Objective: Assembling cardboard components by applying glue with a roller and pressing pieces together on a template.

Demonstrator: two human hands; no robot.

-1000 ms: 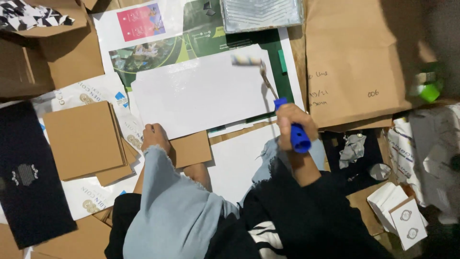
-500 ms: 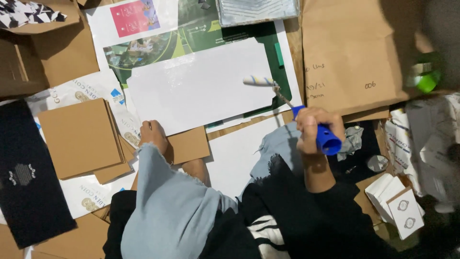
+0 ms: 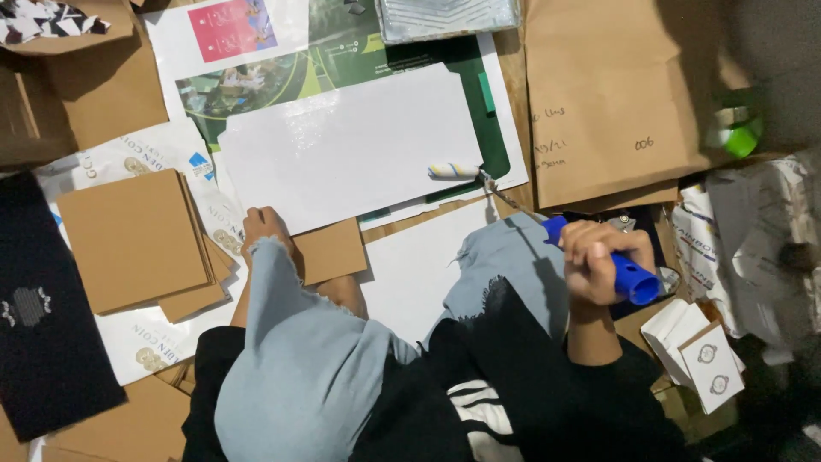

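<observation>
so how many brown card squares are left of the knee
3 at least: a big card on top, another poking out under it, a smaller one by the left hand. More may be hidden in the pile.

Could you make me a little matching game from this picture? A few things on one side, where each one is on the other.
Things:
1. small paint roller
2. stack of brown card squares
3. metal paint tray
4. green bottle

Places:
A. top edge, above the white sheet
B. far right, beside the brown paper bag
C. right edge of the white sheet, held by the right hand
D. left of the left hand

Pairs: 1-C, 2-D, 3-A, 4-B
</observation>
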